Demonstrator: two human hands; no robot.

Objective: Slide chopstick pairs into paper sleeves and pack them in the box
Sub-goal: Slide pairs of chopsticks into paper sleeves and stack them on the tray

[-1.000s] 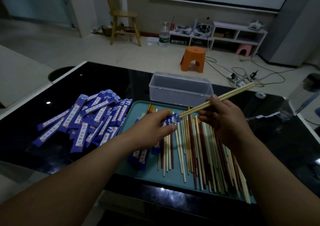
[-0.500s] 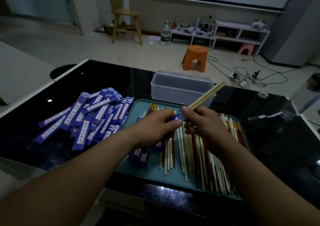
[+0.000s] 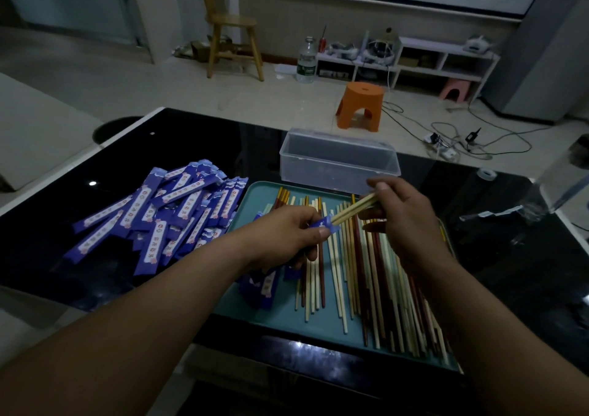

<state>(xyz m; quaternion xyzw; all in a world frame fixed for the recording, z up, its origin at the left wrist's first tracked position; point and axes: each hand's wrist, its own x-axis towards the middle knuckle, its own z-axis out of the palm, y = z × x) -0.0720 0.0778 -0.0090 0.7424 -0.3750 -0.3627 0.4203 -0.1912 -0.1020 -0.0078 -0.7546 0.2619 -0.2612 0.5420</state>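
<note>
1. Since half a second ago, the chopstick pair has slid deeper into the paper sleeve. The ends that stuck out past the right hand toward 2 o'clock now sit level with its fingertips.
2. The left hand pinches the blue sleeve's mouth between thumb and curled fingers, above the middle of the tray.
3. The right hand, fingers curled, grips the pair's free end. The sticks slant toward 8 o'clock into the sleeve.
4. Loose chopsticks, pale and dark red, lie on the teal tray, running roughly 12 to 6 o'clock.
5. The clear plastic box stands at the tray's 12 o'clock, just beside its far edge.
6. A pile of sleeves lies at the tray's 9 o'clock on the black table.
7. A few more sleeves rest on the tray near 8 o'clock, under the left wrist.
</note>
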